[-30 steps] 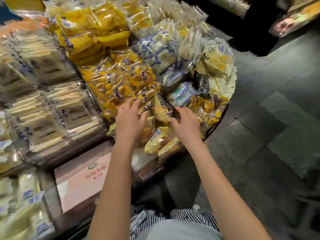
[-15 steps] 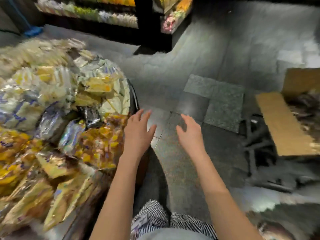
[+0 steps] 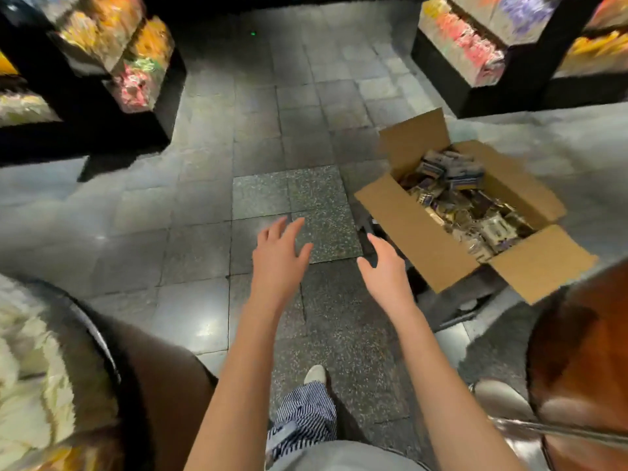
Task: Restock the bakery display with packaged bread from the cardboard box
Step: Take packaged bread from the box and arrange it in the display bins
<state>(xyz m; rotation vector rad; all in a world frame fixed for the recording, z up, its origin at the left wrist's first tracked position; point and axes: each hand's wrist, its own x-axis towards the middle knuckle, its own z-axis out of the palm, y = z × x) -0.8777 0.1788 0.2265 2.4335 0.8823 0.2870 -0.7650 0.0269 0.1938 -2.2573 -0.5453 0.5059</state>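
Pose: left hand [image 3: 278, 256] and right hand [image 3: 387, 270] stretched forward over tiled floor [image 3: 204, 232]. Left: palm down, fingers spread, grip apart, empty. Right: palm turned inward, grip apart, empty, near cardboard box [image 3: 407, 222]. Packaged bread [image 3: 469, 205]: inside box, flaps open.

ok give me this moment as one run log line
step: before pick | left hand: open, empty | right hand: open, empty | cardboard box: flaps open, ahead right | packaged bread: inside box

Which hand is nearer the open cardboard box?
The right hand: its fingertips come close to the near flap of the cardboard box, while the left hand hovers over floor tiles farther left. Both are empty.
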